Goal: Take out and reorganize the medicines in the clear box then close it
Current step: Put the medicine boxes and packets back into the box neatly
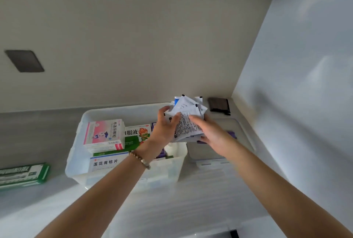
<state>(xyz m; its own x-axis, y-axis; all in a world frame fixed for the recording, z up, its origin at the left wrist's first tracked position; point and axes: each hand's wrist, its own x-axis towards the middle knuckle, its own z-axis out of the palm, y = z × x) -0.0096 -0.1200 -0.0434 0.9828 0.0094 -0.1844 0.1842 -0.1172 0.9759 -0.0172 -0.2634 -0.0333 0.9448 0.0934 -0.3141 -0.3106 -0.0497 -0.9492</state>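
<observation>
Both the left hand (165,128) and right hand (211,134) clasp a fanned bundle of white printed medicine sachets (188,118) above the open translucent plastic box (80,153).

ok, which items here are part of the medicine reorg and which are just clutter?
Job:
clear box
pink carton
sachets, held by left hand and right hand
lid
green carton, outside the box

Lying about:
dark cloth
wall plate
</observation>
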